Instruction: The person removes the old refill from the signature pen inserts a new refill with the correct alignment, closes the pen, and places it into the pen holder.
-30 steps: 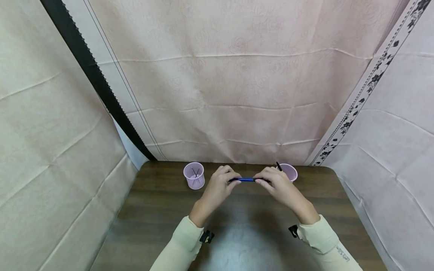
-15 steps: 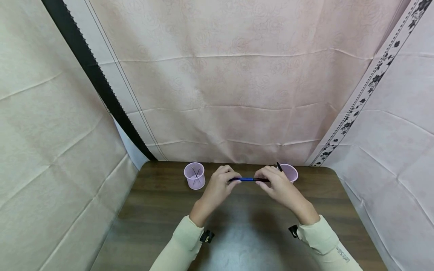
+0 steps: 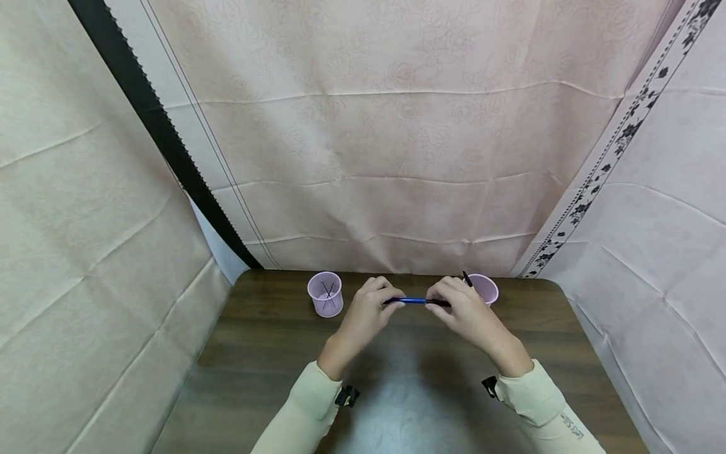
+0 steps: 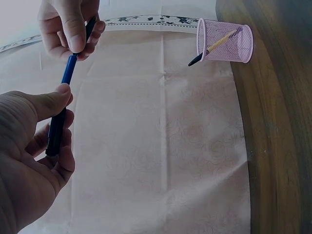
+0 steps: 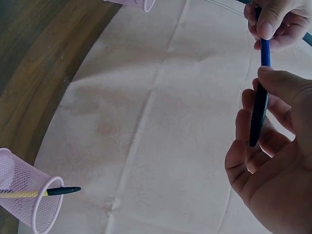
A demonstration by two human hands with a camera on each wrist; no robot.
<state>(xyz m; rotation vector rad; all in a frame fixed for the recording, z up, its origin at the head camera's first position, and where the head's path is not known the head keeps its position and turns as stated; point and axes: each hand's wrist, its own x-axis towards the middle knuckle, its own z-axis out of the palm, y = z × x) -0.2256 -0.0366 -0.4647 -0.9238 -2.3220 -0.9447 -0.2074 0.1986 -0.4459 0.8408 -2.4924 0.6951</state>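
Note:
Both hands hold one blue and black pen (image 3: 416, 301) level above the far part of the table. My left hand (image 3: 363, 314) pinches its blue end between thumb and fingers. Its black end is pinched by my right hand (image 3: 466, 314), with the tip showing below the thumb in the right wrist view. A short bright blue stretch of the pen (image 4: 69, 69) shows between the hands. Behind the right hand stands a lilac mesh cup (image 3: 489, 291), holding a yellow pen with a black end (image 5: 63, 190). The right hand partly hides that cup in the head view.
Left of the hands, a second lilac mesh cup (image 3: 315, 301) stands near the back edge of the wooden table (image 3: 255, 372); thin dark lines show in it. Pale patterned cloth (image 3: 397, 157) hangs behind the table, and more hangs at both sides.
The right fingers have shifted very slightly on the pen's black end. Otherwise the hands, pen and cups stay in place.

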